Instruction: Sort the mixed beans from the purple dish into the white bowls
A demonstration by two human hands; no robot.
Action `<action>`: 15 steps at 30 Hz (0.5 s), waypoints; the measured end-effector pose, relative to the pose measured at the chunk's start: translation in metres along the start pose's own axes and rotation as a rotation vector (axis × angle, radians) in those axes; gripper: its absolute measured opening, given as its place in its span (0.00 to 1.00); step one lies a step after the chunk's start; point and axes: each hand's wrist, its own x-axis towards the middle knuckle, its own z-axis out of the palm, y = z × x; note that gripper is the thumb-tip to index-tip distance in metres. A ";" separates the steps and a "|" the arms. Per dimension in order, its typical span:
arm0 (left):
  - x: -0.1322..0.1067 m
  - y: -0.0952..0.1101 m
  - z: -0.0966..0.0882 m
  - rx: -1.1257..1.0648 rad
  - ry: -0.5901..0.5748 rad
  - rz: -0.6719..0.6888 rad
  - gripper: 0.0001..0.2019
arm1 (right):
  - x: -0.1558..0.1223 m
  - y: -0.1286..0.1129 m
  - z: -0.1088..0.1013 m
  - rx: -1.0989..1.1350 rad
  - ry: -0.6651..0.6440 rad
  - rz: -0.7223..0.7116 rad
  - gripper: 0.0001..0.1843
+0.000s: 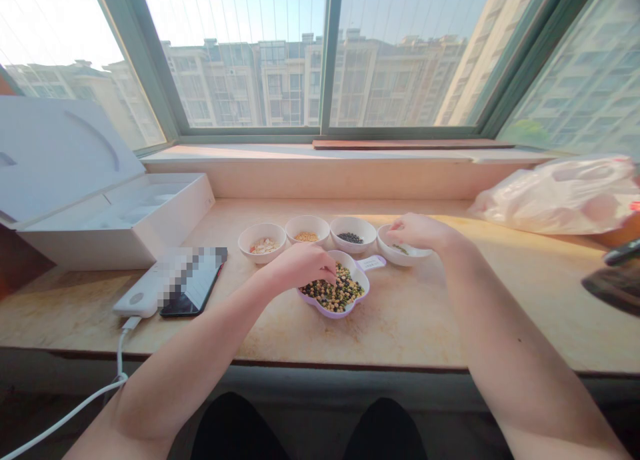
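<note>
A purple flower-shaped dish [330, 308] full of mixed yellow, green and black beans sits on the stone ledge in front of me. My left hand [303, 265] hovers over its left side, fingers pinched together down among the beans. Behind it stand several small white bowls in a row: one with pale pieces [261, 241], one with yellow grains [307, 229], one with black beans [353, 232] and one with a few green beans [403, 253]. My right hand [420, 231] is over the rightmost bowl, fingers curled and pinched.
An open white box [115, 227] stands at the left, with a white power bank [143, 293], its cable and a phone [195, 290] in front of it. A plastic bag [560, 193] lies at the right, near a dark object [617, 280]. Windows rise behind the ledge.
</note>
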 end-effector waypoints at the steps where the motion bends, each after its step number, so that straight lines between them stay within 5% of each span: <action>1: 0.000 -0.002 -0.001 0.008 0.047 0.003 0.08 | -0.002 -0.004 -0.002 -0.027 -0.011 0.023 0.10; 4: -0.001 -0.012 -0.006 0.018 0.231 -0.025 0.10 | -0.010 -0.019 -0.007 -0.058 0.031 0.018 0.13; 7: -0.001 -0.025 -0.008 0.045 0.368 -0.158 0.15 | -0.024 -0.044 -0.004 0.085 0.100 -0.247 0.15; 11: 0.001 -0.036 -0.007 0.150 0.402 -0.315 0.16 | -0.045 -0.079 0.014 0.357 -0.128 -0.622 0.14; 15: 0.002 -0.039 -0.005 0.252 0.370 -0.359 0.17 | -0.056 -0.100 0.036 0.353 -0.333 -0.950 0.17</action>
